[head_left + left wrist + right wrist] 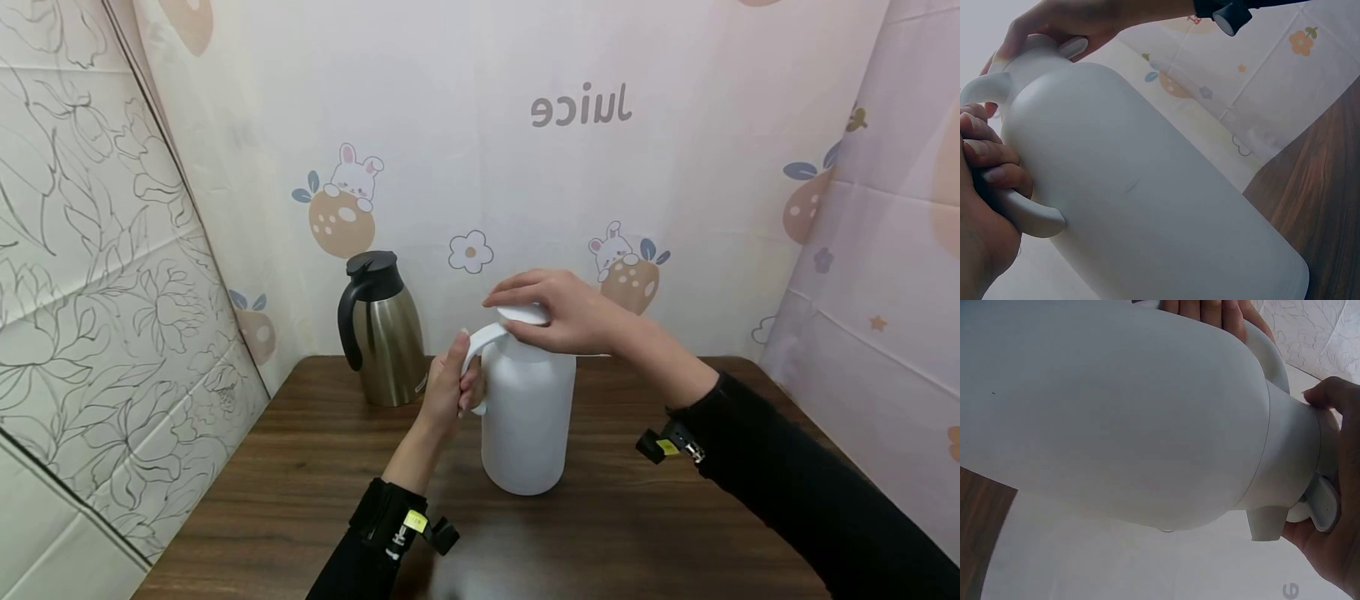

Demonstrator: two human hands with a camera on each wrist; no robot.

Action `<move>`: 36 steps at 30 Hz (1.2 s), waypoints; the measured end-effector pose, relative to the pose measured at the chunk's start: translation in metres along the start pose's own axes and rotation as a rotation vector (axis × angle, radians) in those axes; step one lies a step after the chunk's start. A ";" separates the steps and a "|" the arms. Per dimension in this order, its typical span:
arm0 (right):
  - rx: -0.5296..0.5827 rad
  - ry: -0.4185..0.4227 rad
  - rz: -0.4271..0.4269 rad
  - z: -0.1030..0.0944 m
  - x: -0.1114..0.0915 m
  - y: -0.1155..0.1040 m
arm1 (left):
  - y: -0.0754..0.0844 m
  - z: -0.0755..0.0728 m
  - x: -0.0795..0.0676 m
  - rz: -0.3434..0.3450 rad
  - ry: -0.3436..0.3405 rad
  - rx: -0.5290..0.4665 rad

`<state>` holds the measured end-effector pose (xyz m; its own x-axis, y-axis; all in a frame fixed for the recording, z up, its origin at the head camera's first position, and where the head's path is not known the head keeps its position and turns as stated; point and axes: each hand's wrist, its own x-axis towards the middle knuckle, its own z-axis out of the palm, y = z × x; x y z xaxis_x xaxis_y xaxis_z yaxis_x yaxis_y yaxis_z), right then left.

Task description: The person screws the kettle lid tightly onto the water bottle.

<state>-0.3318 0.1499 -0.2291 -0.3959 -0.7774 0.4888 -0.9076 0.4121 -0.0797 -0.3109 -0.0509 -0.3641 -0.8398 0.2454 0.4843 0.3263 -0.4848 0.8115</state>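
Observation:
A white thermos jug (528,425) stands close to upright in the middle of the head view; whether its base touches the table cannot be told. My left hand (448,385) grips its curved handle (486,335), fingers wrapped round it. On top, my right hand (573,315) holds the white lid (525,314), thumb on the near side and fingers over the far side. The right wrist view shows the short spout (1266,525) and a small flap (1324,503) beside the lid, under that hand.
Behind and to the left, a steel thermos jug (393,342) with black lid and handle stands on the dark wooden table (300,500). A patterned curtain (465,150) hangs at the table's back edge, with more printed cloth on both sides.

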 end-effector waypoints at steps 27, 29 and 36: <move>-0.216 0.051 0.330 0.010 0.008 -0.039 | 0.001 0.000 0.000 0.000 0.012 0.006; -0.212 0.010 0.342 0.007 0.009 -0.041 | 0.001 0.000 0.000 0.000 0.013 0.005; -0.046 -0.139 0.373 -0.017 0.009 -0.035 | 0.001 0.000 0.000 0.018 -0.002 0.020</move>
<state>-0.3015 0.1368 -0.2070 -0.7149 -0.6260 0.3115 -0.6922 0.6964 -0.1893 -0.3100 -0.0511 -0.3633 -0.8329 0.2380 0.4997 0.3501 -0.4727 0.8087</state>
